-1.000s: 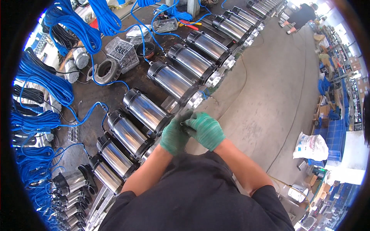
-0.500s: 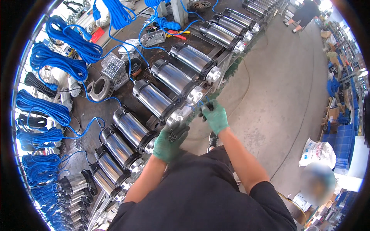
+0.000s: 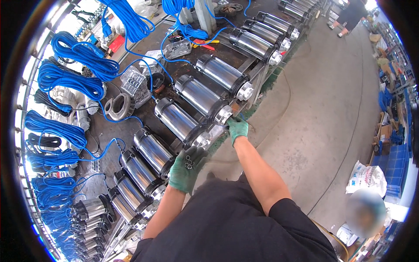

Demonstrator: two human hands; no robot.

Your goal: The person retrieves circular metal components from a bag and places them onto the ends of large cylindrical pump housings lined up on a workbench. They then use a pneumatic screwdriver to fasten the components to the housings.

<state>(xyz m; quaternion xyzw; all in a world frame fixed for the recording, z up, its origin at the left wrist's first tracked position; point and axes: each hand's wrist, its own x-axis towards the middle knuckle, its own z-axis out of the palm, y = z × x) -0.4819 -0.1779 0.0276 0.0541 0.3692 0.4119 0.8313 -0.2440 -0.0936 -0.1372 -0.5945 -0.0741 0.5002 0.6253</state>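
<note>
My left hand (image 3: 181,172), in a green glove with dark fingers, is turned palm up. Several small metal rings (image 3: 189,163) lie on it. Just beyond its fingertips is the silver end piece (image 3: 201,140) of a shiny steel motor cylinder (image 3: 176,120). My right hand (image 3: 238,128), gloved the same way, reaches to the silver end piece (image 3: 224,114) of the neighbouring cylinder (image 3: 196,94). Its fingers are closed together beside that end piece, and what they hold is hidden. A bit of blue cord shows close by.
More steel cylinders (image 3: 155,150) lie in a row along the dark bench. Coiled blue cables (image 3: 70,78) run to them. A parts box (image 3: 135,83), a grey metal ring (image 3: 120,107) and pliers (image 3: 205,43) sit farther back. Across the floor, a person (image 3: 348,17) stands near shelves.
My right hand has moved left and in to the end piece of a cylinder. The left hand, still bearing the rings, has shifted slightly down and left. The whole view has moved a little.
</note>
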